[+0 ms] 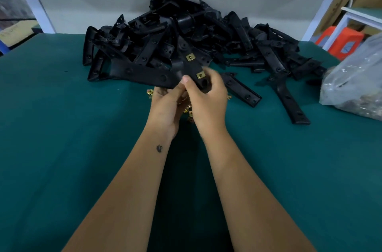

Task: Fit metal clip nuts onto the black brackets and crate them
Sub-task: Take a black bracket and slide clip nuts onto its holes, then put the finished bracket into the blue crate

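1. Here we saw the right hand [206,99] curled round the near end of a black bracket [191,67], thumb on top, fingers wrapped beneath.
2. We found the left hand [165,107] cupped under it, fingers bent, touching the bracket's underside; whether it held a nut, we could not tell.
3. Two brass clip nuts [189,57] sat on the bracket, raised above the green table [62,127].
4. Loose nuts [149,92] lay beneath the hands, before the bracket pile [206,32].
5. A plastic bag [355,78] rested at right.
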The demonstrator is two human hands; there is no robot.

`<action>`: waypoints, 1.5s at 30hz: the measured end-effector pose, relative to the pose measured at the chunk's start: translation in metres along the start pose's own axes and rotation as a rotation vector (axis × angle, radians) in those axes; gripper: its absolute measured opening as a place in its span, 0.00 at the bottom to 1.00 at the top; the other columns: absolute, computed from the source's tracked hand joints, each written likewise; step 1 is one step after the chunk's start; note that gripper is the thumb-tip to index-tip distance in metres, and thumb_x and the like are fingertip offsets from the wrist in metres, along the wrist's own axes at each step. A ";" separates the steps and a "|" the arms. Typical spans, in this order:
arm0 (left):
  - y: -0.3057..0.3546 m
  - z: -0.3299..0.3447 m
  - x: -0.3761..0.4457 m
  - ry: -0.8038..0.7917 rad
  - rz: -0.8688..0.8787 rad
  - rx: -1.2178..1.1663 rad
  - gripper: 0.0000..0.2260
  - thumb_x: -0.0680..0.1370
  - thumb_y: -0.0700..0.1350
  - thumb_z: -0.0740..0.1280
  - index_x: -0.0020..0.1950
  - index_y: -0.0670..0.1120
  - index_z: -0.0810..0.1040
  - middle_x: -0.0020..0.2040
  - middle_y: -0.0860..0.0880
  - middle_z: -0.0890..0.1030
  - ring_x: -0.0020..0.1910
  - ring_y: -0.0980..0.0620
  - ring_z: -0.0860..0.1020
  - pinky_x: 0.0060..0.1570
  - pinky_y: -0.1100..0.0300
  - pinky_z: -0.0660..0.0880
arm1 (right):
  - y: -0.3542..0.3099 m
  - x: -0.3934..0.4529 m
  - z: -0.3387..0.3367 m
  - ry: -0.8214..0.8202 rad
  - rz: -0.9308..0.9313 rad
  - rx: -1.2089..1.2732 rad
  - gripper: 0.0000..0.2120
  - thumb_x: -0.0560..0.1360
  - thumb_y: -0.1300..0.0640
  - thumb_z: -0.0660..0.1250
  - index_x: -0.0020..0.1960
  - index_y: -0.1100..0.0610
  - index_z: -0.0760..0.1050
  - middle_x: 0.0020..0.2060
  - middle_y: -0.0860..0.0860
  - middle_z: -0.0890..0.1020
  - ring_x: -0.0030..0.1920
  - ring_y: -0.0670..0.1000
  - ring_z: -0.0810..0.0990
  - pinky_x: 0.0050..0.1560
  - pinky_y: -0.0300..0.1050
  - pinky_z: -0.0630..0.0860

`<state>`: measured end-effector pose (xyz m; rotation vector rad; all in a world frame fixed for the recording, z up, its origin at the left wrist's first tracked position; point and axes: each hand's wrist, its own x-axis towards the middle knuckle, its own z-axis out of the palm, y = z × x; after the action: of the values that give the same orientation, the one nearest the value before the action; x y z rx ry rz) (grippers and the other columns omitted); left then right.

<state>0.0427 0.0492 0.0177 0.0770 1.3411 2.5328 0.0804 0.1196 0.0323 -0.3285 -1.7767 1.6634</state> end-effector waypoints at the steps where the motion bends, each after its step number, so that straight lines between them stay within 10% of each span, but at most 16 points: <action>1: -0.002 0.004 -0.003 0.015 0.004 -0.009 0.12 0.77 0.37 0.71 0.58 0.48 0.77 0.58 0.42 0.83 0.55 0.45 0.82 0.54 0.52 0.80 | 0.000 -0.002 -0.002 0.020 0.096 0.136 0.06 0.73 0.58 0.73 0.50 0.53 0.79 0.45 0.45 0.84 0.47 0.41 0.82 0.48 0.38 0.77; 7: 0.007 0.021 -0.023 0.059 0.058 0.171 0.14 0.70 0.50 0.68 0.54 0.50 0.84 0.54 0.47 0.84 0.49 0.50 0.83 0.44 0.56 0.80 | -0.008 -0.011 -0.050 0.136 0.252 0.447 0.06 0.75 0.64 0.71 0.46 0.54 0.80 0.44 0.50 0.85 0.47 0.50 0.82 0.47 0.42 0.78; 15: -0.045 0.124 -0.104 -0.084 -0.045 0.123 0.08 0.79 0.40 0.66 0.42 0.48 0.82 0.33 0.53 0.82 0.27 0.56 0.76 0.30 0.64 0.75 | -0.028 -0.034 -0.158 0.419 0.306 0.882 0.02 0.80 0.59 0.65 0.49 0.57 0.74 0.35 0.50 0.77 0.30 0.45 0.74 0.33 0.38 0.72; 23: -0.121 0.199 -0.210 -0.479 -0.291 0.213 0.03 0.80 0.36 0.67 0.48 0.43 0.78 0.38 0.47 0.80 0.28 0.53 0.80 0.32 0.64 0.77 | -0.067 -0.112 -0.350 0.897 0.048 0.492 0.11 0.79 0.61 0.67 0.38 0.55 0.75 0.27 0.47 0.75 0.24 0.45 0.69 0.25 0.38 0.66; 33: -0.240 0.248 -0.323 -1.007 -0.548 0.643 0.11 0.81 0.38 0.67 0.62 0.39 0.79 0.41 0.45 0.81 0.33 0.54 0.80 0.33 0.66 0.78 | -0.052 -0.255 -0.508 1.275 0.388 0.102 0.16 0.78 0.56 0.69 0.36 0.54 0.67 0.19 0.46 0.69 0.19 0.46 0.68 0.22 0.38 0.65; 39: -0.251 0.252 -0.327 -1.162 -0.674 0.713 0.07 0.83 0.45 0.62 0.55 0.53 0.79 0.53 0.51 0.82 0.49 0.54 0.83 0.46 0.61 0.81 | -0.046 -0.265 -0.552 1.578 0.344 0.215 0.03 0.81 0.58 0.65 0.53 0.57 0.74 0.36 0.51 0.78 0.26 0.46 0.75 0.26 0.39 0.74; 45: -0.246 0.249 -0.306 -1.133 -0.587 0.793 0.10 0.83 0.45 0.60 0.50 0.52 0.81 0.48 0.53 0.85 0.48 0.55 0.83 0.50 0.59 0.78 | -0.034 -0.255 -0.546 1.698 0.364 0.428 0.18 0.82 0.66 0.53 0.71 0.66 0.66 0.56 0.56 0.79 0.42 0.48 0.80 0.30 0.34 0.71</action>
<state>0.4327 0.2999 -0.0170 0.9317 1.3908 0.9955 0.6167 0.3897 -0.0325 -1.3624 -0.0887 1.1111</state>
